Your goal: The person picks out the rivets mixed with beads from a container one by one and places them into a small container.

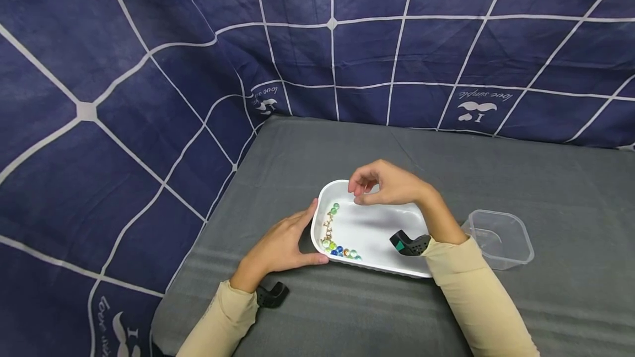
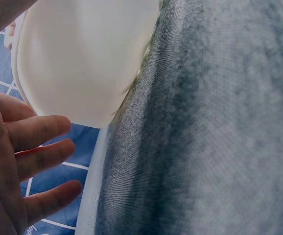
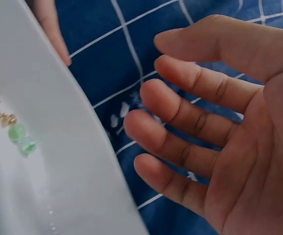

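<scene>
A white plastic tray (image 1: 372, 233) was set lengthwise on the desk (image 1: 570, 208), which was covered w/ grey cloth. Its near-L corner was bracketed by the L hand (image 1: 283, 241): the thumb was placed at the near rim & the forefinger against the L end, w/ the other fingers (image 2: 46, 159) extended & spread, not wrapped round anything. The R hand (image 1: 389, 183) was held over the tray's far side, its fingers (image 3: 156, 132) loosely bent & released, nothing gripped; in the R-wrist view the fingertips were seen near the rim, apparently w/o contact. Inside, multicol. glass marbles (image 1: 339, 249) were gathered in the near-L corner & along the near wall: blue, green, yellowish, 1 orange-brown; exact no. couldn't be made out. Small gold-coloured pieces (image 1: 328, 230) were lined up by the L wall, btwn that group & a touching pair of green marbles (image 1: 335, 206) farther up. A clear plastic container (image 1: 503, 241) was placed on the desk just R of the tray, partly hidden by the R forearm. Both forearms were covered by beige sleeves (image 1: 476, 291), w/ black wrist devices (image 1: 268, 297) worn. Behind & to the L, a navy curtain (image 1: 372, 54) was hung, printed w/ white grid lines, moustaches, etc.
</scene>
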`<state>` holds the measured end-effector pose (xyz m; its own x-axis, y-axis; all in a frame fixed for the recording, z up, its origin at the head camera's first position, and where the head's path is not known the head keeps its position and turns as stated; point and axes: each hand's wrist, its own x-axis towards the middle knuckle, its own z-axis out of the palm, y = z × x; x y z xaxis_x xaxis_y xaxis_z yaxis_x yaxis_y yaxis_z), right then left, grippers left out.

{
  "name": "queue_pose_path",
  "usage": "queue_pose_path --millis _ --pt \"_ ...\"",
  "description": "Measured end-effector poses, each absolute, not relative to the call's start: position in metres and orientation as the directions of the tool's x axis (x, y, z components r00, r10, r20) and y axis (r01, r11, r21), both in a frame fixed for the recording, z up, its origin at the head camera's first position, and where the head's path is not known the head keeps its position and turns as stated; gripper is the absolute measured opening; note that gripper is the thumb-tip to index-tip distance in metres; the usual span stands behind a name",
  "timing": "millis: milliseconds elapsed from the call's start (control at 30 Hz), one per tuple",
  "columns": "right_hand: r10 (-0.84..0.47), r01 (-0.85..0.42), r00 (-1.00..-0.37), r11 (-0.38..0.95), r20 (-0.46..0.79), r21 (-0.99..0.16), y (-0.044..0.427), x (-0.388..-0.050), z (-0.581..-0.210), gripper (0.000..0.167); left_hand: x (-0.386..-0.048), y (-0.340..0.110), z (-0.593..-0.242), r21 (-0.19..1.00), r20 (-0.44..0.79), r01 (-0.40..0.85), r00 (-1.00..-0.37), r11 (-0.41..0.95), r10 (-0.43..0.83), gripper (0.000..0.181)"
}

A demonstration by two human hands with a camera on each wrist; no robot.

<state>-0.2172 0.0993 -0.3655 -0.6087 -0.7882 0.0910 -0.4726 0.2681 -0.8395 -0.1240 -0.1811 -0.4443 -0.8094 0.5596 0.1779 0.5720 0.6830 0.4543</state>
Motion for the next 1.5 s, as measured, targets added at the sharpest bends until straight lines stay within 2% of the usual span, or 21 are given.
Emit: queue_pose_path --millis 467,800,1000,1500 --pt "-0.805 -0.451 -0.588 0.246 0.078 -0.858 0.082 -0.223 -0.388 0.023 -0.125 -0.181 -0.446 0.449 0.172 0.571 -0.810 0.688 0.560 0.117" --pt "-0.837 -0.456 -0.540 0.201 0.090 -0.867 0.070 -0.224 -0.401 0.021 -0.124 -0.183 -0.446 0.451 0.181 0.576 -0.807 0.682 0.562 0.116" --pt "-0.843 -0.427 -0.533 0.193 0.073 -0.883 0.067 -0.225 -0.409 0.018 -0.125 -0.182 -0.445 0.445 0.189 0.583 -0.803 0.680 0.565 0.116" --pt "-0.905 -0.410 -0.425 0.202 -0.009 -0.889 0.055 -0.224 -0.427 0.011 -0.125 -0.182 -0.445 0.438 0.203 0.594 -0.796 0.675 0.570 0.117"
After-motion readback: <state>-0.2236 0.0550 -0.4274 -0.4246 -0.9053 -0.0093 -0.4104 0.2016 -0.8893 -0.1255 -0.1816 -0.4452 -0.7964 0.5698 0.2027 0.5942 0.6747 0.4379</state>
